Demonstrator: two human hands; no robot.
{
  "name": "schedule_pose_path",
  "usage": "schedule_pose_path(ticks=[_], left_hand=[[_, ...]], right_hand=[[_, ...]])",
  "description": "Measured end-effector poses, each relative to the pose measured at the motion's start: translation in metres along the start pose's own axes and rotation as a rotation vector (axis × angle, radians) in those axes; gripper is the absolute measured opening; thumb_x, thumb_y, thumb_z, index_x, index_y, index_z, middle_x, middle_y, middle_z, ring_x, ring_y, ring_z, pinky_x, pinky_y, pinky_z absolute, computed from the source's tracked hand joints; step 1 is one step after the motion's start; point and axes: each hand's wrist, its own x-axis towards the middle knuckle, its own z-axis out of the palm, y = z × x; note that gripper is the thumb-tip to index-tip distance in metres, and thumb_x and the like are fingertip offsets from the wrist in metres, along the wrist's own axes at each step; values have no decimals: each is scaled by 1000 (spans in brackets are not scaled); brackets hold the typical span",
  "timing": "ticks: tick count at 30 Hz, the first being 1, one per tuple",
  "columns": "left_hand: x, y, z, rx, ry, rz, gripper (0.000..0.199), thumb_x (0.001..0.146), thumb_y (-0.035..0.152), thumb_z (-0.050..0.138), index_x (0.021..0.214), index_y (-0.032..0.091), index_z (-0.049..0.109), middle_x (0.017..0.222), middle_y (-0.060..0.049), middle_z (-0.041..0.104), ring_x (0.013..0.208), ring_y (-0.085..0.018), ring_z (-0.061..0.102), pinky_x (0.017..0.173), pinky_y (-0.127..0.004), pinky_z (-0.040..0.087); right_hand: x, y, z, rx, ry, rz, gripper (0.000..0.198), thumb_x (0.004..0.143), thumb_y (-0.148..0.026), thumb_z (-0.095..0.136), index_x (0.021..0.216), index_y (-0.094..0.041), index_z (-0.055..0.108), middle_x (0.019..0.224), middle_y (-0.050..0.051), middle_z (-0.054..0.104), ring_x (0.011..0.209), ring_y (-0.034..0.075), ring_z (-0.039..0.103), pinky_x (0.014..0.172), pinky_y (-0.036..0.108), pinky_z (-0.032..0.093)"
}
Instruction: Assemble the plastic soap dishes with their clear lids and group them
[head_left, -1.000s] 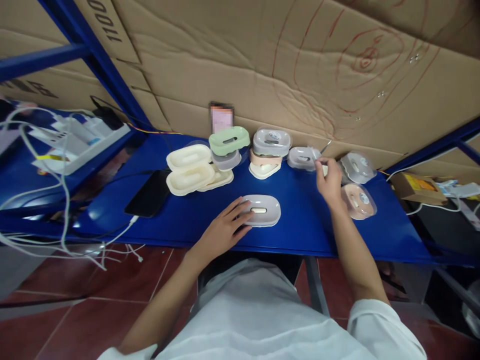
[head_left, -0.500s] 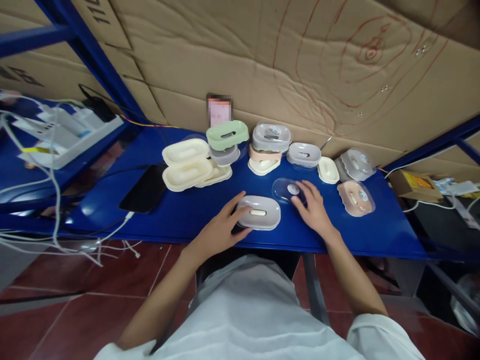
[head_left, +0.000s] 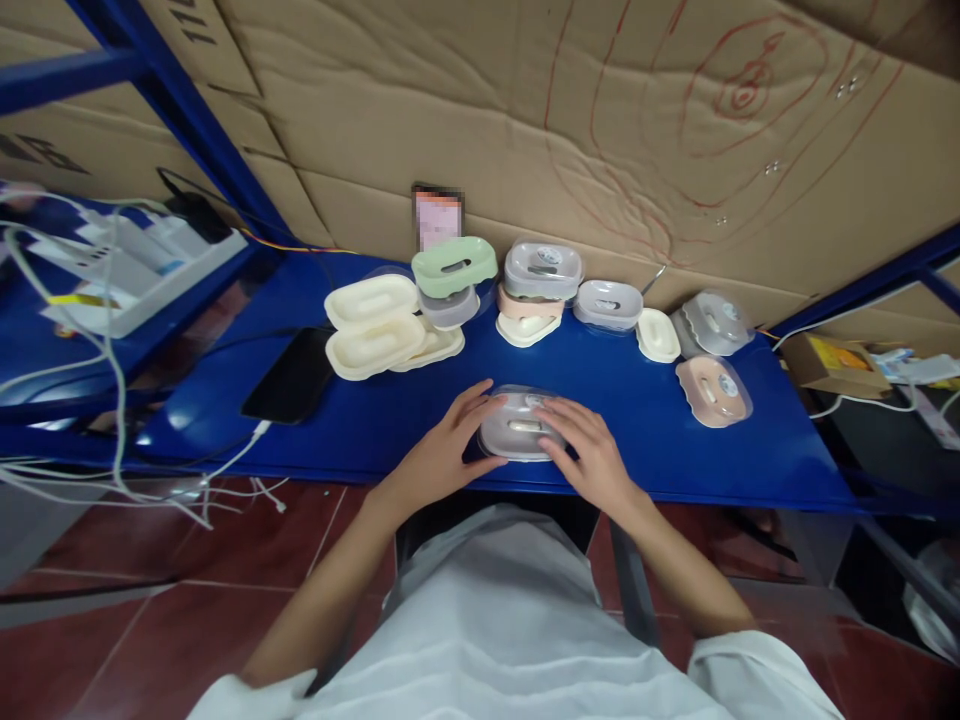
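At lower centre of the frame, the grey soap box (head_left: 519, 432) lay on the blue table (head_left: 645, 450), long axis left-to-right, left hand (head_left: 450, 450) and right hand (head_left: 589, 450) spread flat, clasping its ends equally.

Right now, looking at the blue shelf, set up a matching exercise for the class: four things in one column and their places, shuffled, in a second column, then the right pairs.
Things:
1. green soap dish
2. black phone
3. grey soap box
4. pink soap box

Places:
A. between both hands
B. far right of the row
C. lying flat, left of the cream dishes
D. on top of a stack at the back

Pairs: 1-D, 2-C, 3-A, 4-B
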Motion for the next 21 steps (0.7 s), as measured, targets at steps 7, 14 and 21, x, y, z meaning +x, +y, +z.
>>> schedule_pose_path(ticks=[7,14,21], left_hand=[[-2,-5,2,5,-17,4,63,101,45,73,158,34,50,173,-12,41,159,-32,46,130,-53,44],[-2,-6,2,-3,-49,-11,56,102,44,73,153,30,55,172,-12,44,157,-30,49,129,-51,45],[-1,-4,-1,-4,-84,-6,55,102,42,73,153,31,55,172,-11,45,157,-29,49,130,-49,44]], right_hand=[[-15,-18,15,-236,47,-170,51,108,-30,65,159,-28,56,157,11,65,150,29,56,119,50,46],[-24,-22,22,-303,93,-182,60,107,-27,68,164,-30,51,155,9,67,146,28,61,116,48,48],[-27,-6,19,-166,-20,-90,75,103,-38,73,171,-36,39,174,13,42,162,36,40,126,61,42]])
